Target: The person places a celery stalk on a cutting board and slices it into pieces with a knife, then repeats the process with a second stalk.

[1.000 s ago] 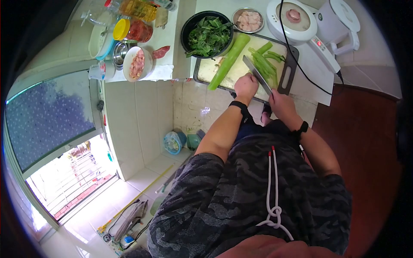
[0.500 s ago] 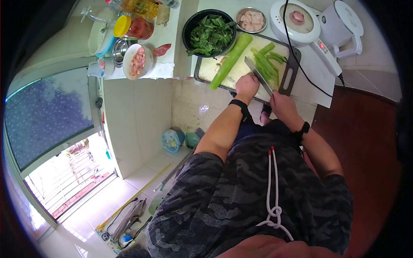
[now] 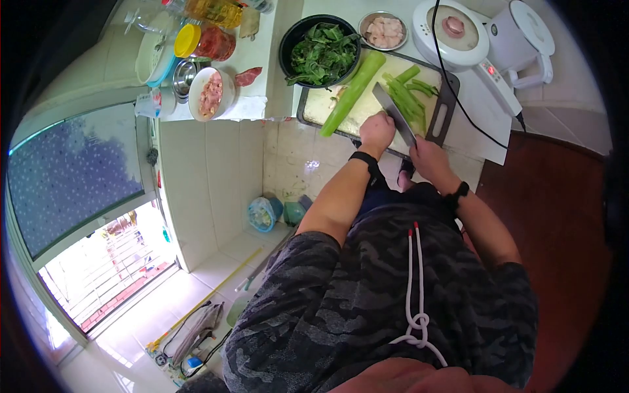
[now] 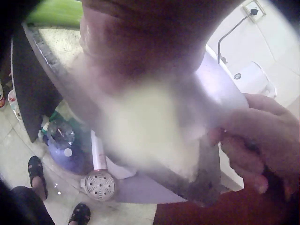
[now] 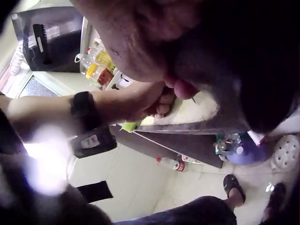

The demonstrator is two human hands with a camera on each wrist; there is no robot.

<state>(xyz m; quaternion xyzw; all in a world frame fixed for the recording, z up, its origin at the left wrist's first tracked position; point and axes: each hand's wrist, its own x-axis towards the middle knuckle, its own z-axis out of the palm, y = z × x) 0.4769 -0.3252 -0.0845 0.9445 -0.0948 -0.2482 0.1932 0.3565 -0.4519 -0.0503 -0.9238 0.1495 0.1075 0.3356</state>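
Observation:
In the head view, the right hand (image 3: 431, 162) grips the handle of a knife (image 3: 396, 115), its blade slanting across the cutting board (image 3: 313, 111). Beside the blade's left side, the left hand (image 3: 377, 132) is low over the board's near edge with fingers bent; what lies under them is hidden. Cut green stalk pieces (image 3: 405, 101) lie right of the blade, and a long thick green stalk (image 3: 354, 93) lies left of the hand. In the right wrist view the left hand's fingers (image 5: 164, 104) are curled at the board. The left wrist view is largely blurred.
A black pot of leaves (image 3: 320, 55) overlaps the board's left corner. Behind stands a metal bowl of pale meat (image 3: 383, 31). A white cooker (image 3: 429, 34) with a black cord and a kettle (image 3: 521, 33) are at right; a meat bowl (image 3: 211, 95) and jars are at left.
The knife blade has tilted slightly and shows more of its flat face. Both hands stay almost in place, and the head view has shifted a little.

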